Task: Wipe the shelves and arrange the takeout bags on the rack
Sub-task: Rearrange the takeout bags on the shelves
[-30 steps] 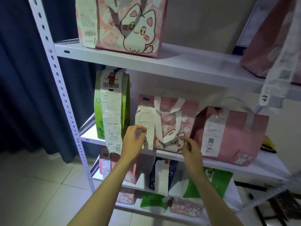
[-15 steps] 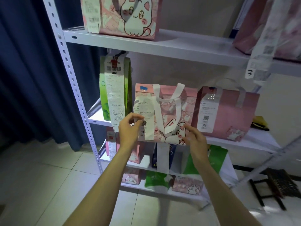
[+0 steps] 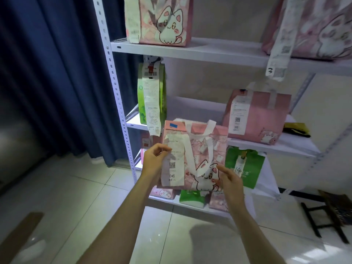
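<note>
While both hands hold it in the air in front of the white metal rack (image 3: 122, 103), the pink cat-print takeout bag (image 3: 200, 149) sits near the centre of the view, clear of every shelf. The left hand (image 3: 152, 162), at about 9 o'clock from the bag, has its grip pinched on the bag's left edge, thumb and curled fingers meeting over the long white receipt (image 3: 174, 164) that hangs down the bag's front and bears a QR code and the number 046. The right hand (image 3: 228, 180), at about 4 o'clock from the bag, has its fingers curled onto the bag's lower right corner, beside the printed cat's face. The bag's white handles (image 3: 202, 134) flop forward over its front.

Behind the bag, the middle shelf (image 3: 190, 109) has a tall green bag (image 3: 160, 96) with its own long receipt at 10 o'clock, and a plain pink insulated bag (image 3: 266, 115) with a white label at 2 o'clock. A dark yellow-and-black item lies further right on that shelf; what it is cannot be made out. On the top shelf (image 3: 209, 50) stand a second pink cat bag (image 3: 162, 20) at 12 o'clock and a third pink bag (image 3: 314, 27) at 1 o'clock, whose receipt strip (image 3: 278, 54) hangs below the shelf edge and shows a handwritten 3. The lower shelves hold a green bag marked 14 (image 3: 245, 168) at 3 o'clock and several small pink and green bags at 6 o'clock. A dark blue curtain (image 3: 57, 73) hangs left of the rack, above a pale tiled floor (image 3: 76, 197).
</note>
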`<state>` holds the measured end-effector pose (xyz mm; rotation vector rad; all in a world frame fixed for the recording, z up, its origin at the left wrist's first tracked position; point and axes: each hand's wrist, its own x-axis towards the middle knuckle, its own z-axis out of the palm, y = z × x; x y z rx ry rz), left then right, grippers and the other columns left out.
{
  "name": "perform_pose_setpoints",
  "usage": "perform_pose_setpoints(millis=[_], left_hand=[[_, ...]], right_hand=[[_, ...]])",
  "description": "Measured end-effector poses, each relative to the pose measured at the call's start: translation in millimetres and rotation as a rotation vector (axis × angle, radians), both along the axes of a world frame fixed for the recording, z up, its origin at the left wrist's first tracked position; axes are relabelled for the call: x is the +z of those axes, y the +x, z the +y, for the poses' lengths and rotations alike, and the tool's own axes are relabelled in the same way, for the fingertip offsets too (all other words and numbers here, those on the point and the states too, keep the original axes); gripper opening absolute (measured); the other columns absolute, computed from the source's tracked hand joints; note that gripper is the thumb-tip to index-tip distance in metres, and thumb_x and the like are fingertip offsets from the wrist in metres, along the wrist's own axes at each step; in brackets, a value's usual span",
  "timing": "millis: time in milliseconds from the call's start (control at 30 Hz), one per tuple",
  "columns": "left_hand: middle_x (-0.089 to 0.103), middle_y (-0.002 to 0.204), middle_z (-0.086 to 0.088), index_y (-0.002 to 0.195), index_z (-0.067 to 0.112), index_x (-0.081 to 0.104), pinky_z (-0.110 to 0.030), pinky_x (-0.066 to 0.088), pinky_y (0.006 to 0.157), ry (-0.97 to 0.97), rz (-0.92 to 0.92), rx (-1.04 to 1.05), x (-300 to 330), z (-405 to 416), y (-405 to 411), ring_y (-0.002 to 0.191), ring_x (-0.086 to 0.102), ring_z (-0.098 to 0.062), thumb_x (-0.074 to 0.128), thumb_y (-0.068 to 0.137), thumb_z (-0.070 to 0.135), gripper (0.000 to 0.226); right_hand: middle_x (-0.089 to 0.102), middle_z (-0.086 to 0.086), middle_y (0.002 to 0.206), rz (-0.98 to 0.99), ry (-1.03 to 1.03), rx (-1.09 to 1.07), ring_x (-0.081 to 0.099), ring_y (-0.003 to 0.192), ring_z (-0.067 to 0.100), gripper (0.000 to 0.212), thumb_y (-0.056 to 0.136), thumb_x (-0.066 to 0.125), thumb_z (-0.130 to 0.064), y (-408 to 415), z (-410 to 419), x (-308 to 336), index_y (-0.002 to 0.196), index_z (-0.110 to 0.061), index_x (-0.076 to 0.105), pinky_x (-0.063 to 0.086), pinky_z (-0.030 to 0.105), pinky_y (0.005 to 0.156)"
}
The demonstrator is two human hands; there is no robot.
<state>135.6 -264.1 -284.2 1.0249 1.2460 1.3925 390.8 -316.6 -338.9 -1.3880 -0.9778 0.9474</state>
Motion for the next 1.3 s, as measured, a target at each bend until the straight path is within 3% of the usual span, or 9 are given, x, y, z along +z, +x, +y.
perform_pose_setpoints(millis=[100,200,367,633,733,867,1033,1133,1300], left_hand=[[0.078,0.099,-0.001,0.075,0.021,0.074,-0.051,0.062,0.084,-0.054,-0.013,0.006,-5,-27,-14,0.097,0.073,-0.033,0.06,0.097,-0.003,0.036],[0.078,0.107,0.004,0.088,0.017,0.076,-0.051,0.063,0.086,-0.072,0.031,0.062,-14,-47,-32,0.101,0.073,-0.031,0.062,0.099,0.005,0.022],[0.078,0.096,0.006,0.08,0.018,0.074,-0.035,0.063,0.067,-0.132,0.011,0.175,-43,-59,-75,0.093,0.075,-0.033,0.065,0.096,0.005,0.022],[0.078,0.09,0.011,0.085,0.035,0.071,-0.04,0.063,0.066,-0.234,0.055,0.314,-97,-31,-143,0.079,0.077,-0.024,0.07,0.09,0.025,0.012],[0.076,0.082,0.006,0.084,0.033,0.068,-0.032,0.057,0.055,-0.278,0.058,0.345,-113,-13,-166,0.073,0.075,-0.023,0.068,0.087,0.022,0.011],[0.074,0.076,-0.006,0.09,0.029,0.056,-0.023,0.051,0.042,-0.346,-0.044,0.418,-130,12,-192,0.054,0.07,-0.013,0.074,0.089,0.027,0.018],[0.078,0.08,-0.004,0.092,0.025,0.069,-0.03,0.055,0.054,-0.4,-0.063,0.309,-151,43,-210,0.065,0.076,-0.02,0.071,0.09,0.038,0.014],[0.077,0.078,-0.006,0.08,0.023,0.074,-0.034,0.053,0.059,-0.398,-0.008,0.259,-161,51,-214,0.064,0.072,-0.02,0.066,0.09,0.044,0.024],[0.078,0.079,-0.007,0.082,0.024,0.074,-0.034,0.053,0.058,-0.442,0.012,0.252,-183,56,-221,0.065,0.074,-0.023,0.066,0.092,0.044,0.024]], right_hand=[[0.07,0.002,0.124,-0.031,-0.053,0.038,0.076,0.091,0.021,0.029,0.105,0.051,-0.013,-11,-23,-16,0.127,-0.016,0.07,0.063,0.047,0.084],[0.072,0.006,0.122,-0.03,-0.063,0.061,0.075,0.093,0.021,0.027,0.104,0.053,-0.008,-29,-38,-29,0.123,-0.013,0.072,0.064,0.039,0.081],[0.073,0.001,0.115,0.043,-0.125,0.114,0.072,0.105,0.025,0.023,0.1,0.061,-0.009,-73,-38,-48,0.119,-0.013,0.073,0.061,0.019,0.068],[0.073,-0.006,0.114,0.008,-0.225,0.171,0.073,0.1,0.019,0.023,0.098,0.064,-0.01,-145,-9,-87,0.106,-0.028,0.075,0.062,0.025,0.074],[0.074,-0.004,0.112,-0.041,-0.309,0.152,0.074,0.094,0.022,0.022,0.098,0.063,-0.012,-169,12,-103,0.109,-0.026,0.075,0.064,0.039,0.082],[0.076,-0.004,0.104,-0.087,-0.345,0.139,0.074,0.086,0.019,0.023,0.099,0.062,-0.01,-199,37,-117,0.109,-0.026,0.074,0.064,0.031,0.074],[0.078,0.002,0.099,-0.095,-0.431,0.118,0.074,0.087,0.023,0.023,0.099,0.061,-0.009,-220,66,-140,0.114,-0.02,0.075,0.063,0.047,0.084],[0.076,0.001,0.106,-0.062,-0.469,0.114,0.074,0.096,0.022,0.021,0.099,0.061,-0.009,-228,77,-150,0.109,-0.02,0.075,0.062,0.046,0.087],[0.076,0.0,0.103,-0.064,-0.54,0.15,0.073,0.097,0.018,0.017,0.098,0.062,-0.011,-224,92,-167,0.102,-0.021,0.076,0.061,0.042,0.09]])
